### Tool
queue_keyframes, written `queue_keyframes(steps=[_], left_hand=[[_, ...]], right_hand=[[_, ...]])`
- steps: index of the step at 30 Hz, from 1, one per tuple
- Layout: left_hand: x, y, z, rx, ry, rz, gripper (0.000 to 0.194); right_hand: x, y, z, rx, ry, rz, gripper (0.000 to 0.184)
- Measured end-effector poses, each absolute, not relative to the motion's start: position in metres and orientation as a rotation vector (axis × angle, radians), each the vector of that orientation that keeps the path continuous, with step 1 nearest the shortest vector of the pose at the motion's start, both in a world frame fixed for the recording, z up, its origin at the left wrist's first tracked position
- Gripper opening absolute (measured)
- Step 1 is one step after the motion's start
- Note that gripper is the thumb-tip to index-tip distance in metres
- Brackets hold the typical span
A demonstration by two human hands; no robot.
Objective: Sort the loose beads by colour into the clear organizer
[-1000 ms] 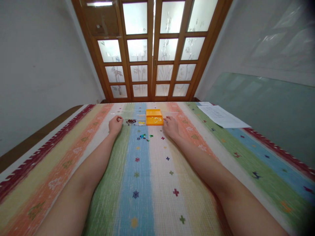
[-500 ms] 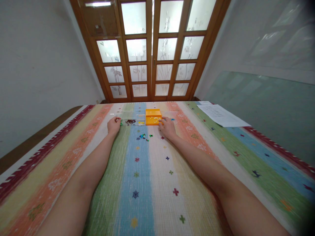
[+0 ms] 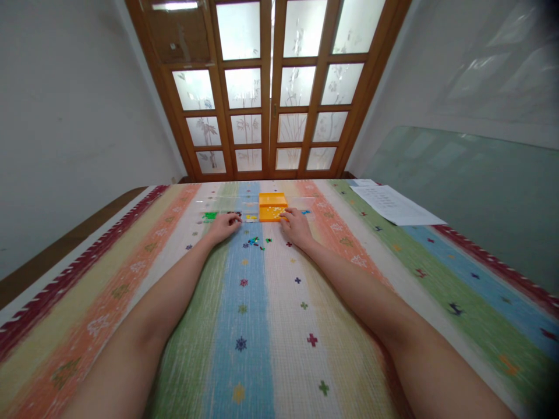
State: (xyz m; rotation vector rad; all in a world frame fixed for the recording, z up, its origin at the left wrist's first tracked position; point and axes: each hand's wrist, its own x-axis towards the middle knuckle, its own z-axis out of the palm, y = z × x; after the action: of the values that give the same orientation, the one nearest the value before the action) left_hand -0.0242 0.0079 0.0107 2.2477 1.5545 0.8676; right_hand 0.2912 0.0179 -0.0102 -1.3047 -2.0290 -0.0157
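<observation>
My left hand point(image 3: 224, 226) is over a clear box of small dark brown pieces point(image 3: 236, 213), which it mostly covers. Its fingers are curled together at the tips; whatever they hold is too small to make out. My right hand point(image 3: 297, 226) has its bent fingers on the right end of an orange box point(image 3: 264, 220), which contains small white pieces. The orange lid point(image 3: 272, 199) stands open behind. Small green pieces point(image 3: 210, 216) lie in a clear box left of my left hand. Yellow pieces point(image 3: 251, 217) sit between that hand and the orange box.
Loose blue, green and dark pieces point(image 3: 254, 240) lie on the striped tablecloth point(image 3: 253, 378), in front of the boxes. Blue pieces point(image 3: 306, 212) show beyond my right hand. Paper sheets point(image 3: 395, 205) lie at the far right, by a greenish glass panel point(image 3: 480, 192).
My left hand has moved right, from the green pieces to the dark brown ones, uncovering the green and hiding most of the brown. My right hand has stayed at the orange box.
</observation>
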Motion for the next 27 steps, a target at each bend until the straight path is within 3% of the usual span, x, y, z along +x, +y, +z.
queue_keyframes(steps=[8, 27], left_hand=[[0.014, -0.009, 0.014, 2.309, 1.344, 0.600, 0.028], [0.013, -0.011, 0.015, 2.350, 1.286, 0.579, 0.026]], right_hand=[[0.288, 0.012, -0.006, -1.211, -2.127, -0.036, 0.025], [0.264, -0.023, 0.012, -0.679, -2.507, 0.022, 0.024]])
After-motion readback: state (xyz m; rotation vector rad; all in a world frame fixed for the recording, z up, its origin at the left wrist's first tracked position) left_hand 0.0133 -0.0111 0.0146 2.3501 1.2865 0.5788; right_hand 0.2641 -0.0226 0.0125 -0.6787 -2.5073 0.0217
